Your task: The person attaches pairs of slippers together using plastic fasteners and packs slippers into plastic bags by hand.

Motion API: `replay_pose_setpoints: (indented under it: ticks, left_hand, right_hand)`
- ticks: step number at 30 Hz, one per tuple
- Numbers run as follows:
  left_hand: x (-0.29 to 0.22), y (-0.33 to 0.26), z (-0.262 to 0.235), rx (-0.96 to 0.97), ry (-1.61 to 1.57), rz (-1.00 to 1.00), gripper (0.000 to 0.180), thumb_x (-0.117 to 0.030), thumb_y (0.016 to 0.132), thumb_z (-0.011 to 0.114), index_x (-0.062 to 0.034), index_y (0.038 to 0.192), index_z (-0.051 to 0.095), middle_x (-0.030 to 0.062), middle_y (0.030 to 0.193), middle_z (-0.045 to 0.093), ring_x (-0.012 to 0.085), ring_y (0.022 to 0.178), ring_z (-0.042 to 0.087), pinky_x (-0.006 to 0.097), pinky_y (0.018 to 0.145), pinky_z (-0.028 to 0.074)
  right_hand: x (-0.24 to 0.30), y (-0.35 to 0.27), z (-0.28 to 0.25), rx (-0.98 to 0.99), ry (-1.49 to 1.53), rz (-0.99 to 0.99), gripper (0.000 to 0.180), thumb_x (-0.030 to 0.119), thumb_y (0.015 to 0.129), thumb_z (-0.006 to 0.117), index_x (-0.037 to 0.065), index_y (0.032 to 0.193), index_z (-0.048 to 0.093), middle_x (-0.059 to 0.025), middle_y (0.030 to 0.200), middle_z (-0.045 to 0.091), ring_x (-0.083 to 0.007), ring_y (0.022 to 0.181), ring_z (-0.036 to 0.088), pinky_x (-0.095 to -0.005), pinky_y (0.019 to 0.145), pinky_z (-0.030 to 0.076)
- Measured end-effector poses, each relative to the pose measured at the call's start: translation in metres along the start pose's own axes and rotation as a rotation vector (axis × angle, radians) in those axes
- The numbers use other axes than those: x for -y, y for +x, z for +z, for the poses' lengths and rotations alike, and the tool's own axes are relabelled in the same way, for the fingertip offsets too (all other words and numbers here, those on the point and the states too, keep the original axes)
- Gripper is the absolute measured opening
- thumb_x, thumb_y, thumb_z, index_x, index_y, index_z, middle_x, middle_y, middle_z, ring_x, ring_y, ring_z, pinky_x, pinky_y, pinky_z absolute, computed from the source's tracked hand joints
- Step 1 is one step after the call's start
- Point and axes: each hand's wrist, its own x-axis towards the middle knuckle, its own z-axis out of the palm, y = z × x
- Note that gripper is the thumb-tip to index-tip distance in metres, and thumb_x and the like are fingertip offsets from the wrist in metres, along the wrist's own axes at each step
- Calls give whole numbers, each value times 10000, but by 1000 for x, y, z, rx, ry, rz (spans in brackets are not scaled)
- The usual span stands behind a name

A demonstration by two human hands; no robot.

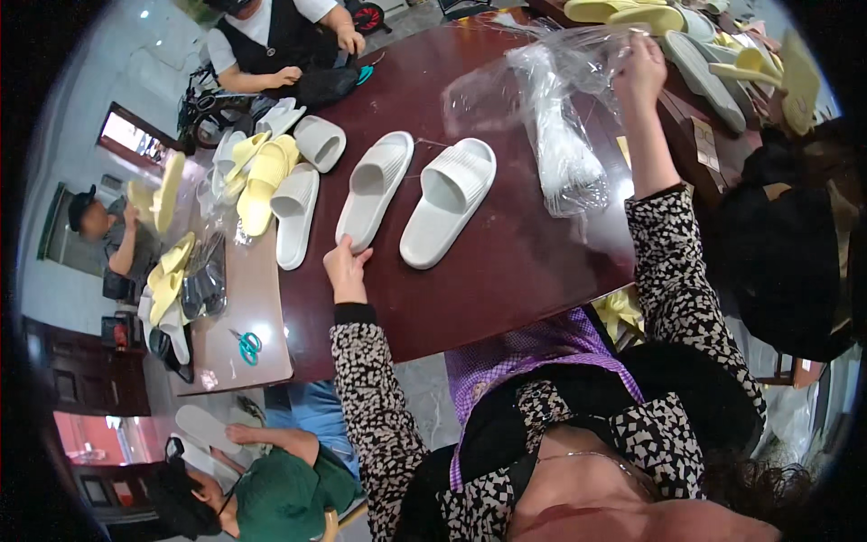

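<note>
My left hand (pixel 347 273) pinches the heel of a light grey ribbed slide slipper (pixel 368 203) lying on the dark red table (pixel 515 294). Just right of it lies a second grey slipper (pixel 442 212), sole down, toe pointing away. Raised at the far right, my right hand (pixel 641 68) grips the edge of a clear plastic bag (pixel 591 54). The bag's crinkled film spreads left over a whitish bundle of clear plastic bags (pixel 567 135) on the table. Left of the pair sit another grey slipper (pixel 294 221) and a yellow slipper (pixel 262 185).
More slippers (pixel 695 68) pile up at the far right. Teal-handled scissors (pixel 248 347) lie on the lighter left table (pixel 239 303). Across the table one person (pixel 271 50) handles something black; a person in green (pixel 280 488) holds grey slippers; another (pixel 117 230) stands at left.
</note>
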Motion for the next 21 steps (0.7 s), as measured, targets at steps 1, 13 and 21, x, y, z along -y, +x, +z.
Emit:
replay_pose_setpoints:
  ticks: [1, 13, 21]
  left_hand:
    - [1, 3, 7, -9, -25, -57, 289, -142, 815, 582, 123, 926, 549, 179, 870, 590, 260, 660, 606, 351, 499, 533]
    - [-89, -97, 78, 149, 500, 597, 574, -337, 813, 663, 39, 1193, 454, 154, 1062, 567, 236, 879, 584, 304, 723, 493]
    - [-120, -184, 43, 787, -352, 230, 572, -254, 845, 651, -15, 1280, 366, 77, 1142, 523, 147, 980, 545, 274, 763, 490]
  right_hand:
    - [7, -6, 5, -30, -28, -31, 142, 158, 891, 562, 39, 962, 592, 14, 758, 544, -64, 640, 470, -225, 526, 371]
    - [57, -172, 40, 514, 133, 341, 63, 121, 888, 549, 83, 934, 568, 39, 763, 535, -56, 602, 463, -190, 503, 364]
    - [39, -315, 66, 1199, -251, 702, 144, 70, 869, 537, 29, 996, 591, -17, 768, 592, -66, 586, 505, -191, 506, 413]
